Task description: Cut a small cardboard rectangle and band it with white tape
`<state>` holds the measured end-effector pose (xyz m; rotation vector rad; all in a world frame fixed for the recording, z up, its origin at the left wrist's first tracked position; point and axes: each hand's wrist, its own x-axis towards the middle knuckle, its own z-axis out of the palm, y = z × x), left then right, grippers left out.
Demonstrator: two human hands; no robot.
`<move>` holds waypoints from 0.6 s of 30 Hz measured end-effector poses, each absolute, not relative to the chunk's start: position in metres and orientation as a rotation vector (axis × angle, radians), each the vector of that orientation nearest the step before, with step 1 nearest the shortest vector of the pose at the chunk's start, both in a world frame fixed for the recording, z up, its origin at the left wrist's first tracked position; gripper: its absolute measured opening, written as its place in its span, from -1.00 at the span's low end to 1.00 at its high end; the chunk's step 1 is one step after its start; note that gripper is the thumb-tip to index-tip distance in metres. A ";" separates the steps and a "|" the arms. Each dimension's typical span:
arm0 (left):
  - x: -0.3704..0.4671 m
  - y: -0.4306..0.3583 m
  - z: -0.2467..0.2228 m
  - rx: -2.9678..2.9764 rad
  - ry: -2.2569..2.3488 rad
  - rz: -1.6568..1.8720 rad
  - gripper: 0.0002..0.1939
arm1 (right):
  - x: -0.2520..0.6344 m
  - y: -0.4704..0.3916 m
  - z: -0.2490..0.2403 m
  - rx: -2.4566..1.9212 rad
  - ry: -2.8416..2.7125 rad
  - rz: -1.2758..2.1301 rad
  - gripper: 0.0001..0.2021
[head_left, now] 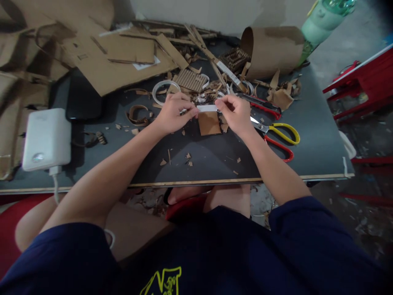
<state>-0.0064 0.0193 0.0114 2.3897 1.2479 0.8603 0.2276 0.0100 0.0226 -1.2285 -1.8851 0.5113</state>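
Between my two hands a short white strip [207,108], which looks like tape, is stretched flat. My left hand [177,111] pinches its left end between thumb and forefinger. At the other end, my right hand [235,111] pinches it the same way. Just below the strip lies a small square of brown cardboard [209,123]; whether the two touch, I cannot tell. Scissors [270,130] with one yellow and one red handle rest beside my right wrist. A red-handled cutter [265,108] is behind them, and a roll of white tape [155,91] sits past my left hand.
Cardboard sheets [123,61] and scraps pile along the back. A cardboard tube [273,51] lies at back right beside a green bottle [322,28]. A white power bank [47,139] with a cable and a black phone [83,96] occupy the left. The table's front edge [196,183] is near me.
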 end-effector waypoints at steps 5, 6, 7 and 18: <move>-0.009 0.023 0.007 2.259 1.348 0.926 -0.58 | 0.228 0.012 0.021 -1.274 -1.901 0.476 -0.32; -0.011 0.024 0.008 2.233 1.389 0.945 -0.55 | 0.229 0.013 0.020 -1.293 -1.875 0.452 -0.31; -0.012 0.024 0.009 2.219 1.427 0.962 -0.50 | 0.230 0.014 0.020 -1.317 -1.850 0.438 -0.31; -0.012 0.023 0.006 2.544 1.206 0.721 -0.26 | 0.226 0.026 0.012 -1.477 -1.920 0.733 -0.61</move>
